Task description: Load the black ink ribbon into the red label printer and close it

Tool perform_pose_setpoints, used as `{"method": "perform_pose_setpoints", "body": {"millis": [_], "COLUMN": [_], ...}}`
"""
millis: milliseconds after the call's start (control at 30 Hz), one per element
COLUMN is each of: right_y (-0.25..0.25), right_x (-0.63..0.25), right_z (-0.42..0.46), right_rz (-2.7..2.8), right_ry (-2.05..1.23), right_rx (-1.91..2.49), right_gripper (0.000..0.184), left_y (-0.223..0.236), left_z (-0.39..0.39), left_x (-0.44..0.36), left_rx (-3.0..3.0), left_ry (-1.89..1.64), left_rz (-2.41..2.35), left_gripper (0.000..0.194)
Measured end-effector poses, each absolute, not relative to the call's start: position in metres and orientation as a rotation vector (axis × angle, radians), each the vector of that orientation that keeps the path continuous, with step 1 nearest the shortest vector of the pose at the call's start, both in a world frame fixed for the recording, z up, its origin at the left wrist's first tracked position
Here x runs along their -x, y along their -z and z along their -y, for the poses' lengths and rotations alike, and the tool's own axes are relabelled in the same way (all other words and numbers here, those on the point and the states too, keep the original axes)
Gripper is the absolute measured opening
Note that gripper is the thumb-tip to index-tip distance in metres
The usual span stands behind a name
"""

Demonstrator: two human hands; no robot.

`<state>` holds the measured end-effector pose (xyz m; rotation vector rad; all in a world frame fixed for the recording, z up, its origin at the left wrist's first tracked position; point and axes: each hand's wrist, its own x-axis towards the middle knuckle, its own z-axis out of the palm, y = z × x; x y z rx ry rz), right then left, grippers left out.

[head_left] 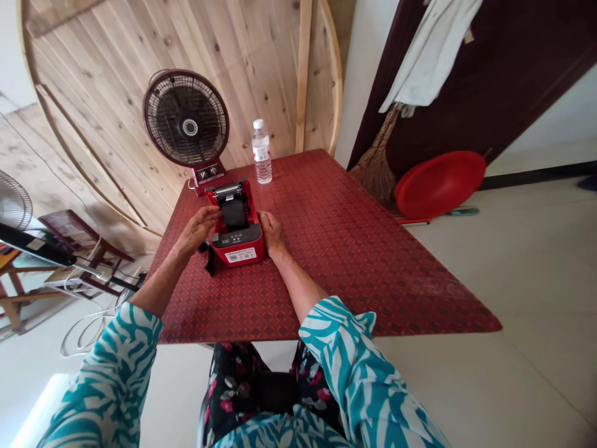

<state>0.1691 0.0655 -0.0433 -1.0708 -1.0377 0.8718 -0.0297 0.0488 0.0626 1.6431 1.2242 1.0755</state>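
On the red-patterned table (354, 249), an open red printer (239, 236), apparently loaded with a black roll (234, 215) but not yet closed, is flanked by the left hand (196, 230), straight-fingered at its rim, and, apart from it, the right hand (272, 233), its grip unclear, with bottle (262, 154) and fan (186, 118) set behind.
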Motion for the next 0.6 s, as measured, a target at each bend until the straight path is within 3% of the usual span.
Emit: {"method": "perform_pose_setpoints", "body": {"millis": [300, 467, 600], "right_y": [0.042, 0.044, 0.044], "right_x": [-0.169, -0.170, -0.172], "right_z": [-0.063, -0.063, -0.062], "right_rz": [1.024, 1.008, 1.010], "right_ry": [-0.871, -0.894, -0.905], "right_rx": [1.117, 1.103, 1.096], "right_gripper": [0.042, 0.042, 0.042], "left_y": [-0.066, -0.071, -0.074], "left_z": [-0.055, -0.076, -0.093], "left_x": [0.017, 0.008, -0.006], "left_rx": [-1.640, -2.264, -2.551], "left_ry": [-1.021, -0.592, -0.151], "left_rz": [-1.187, -1.193, -1.147], "left_gripper": [0.039, 0.021, 0.026]}}
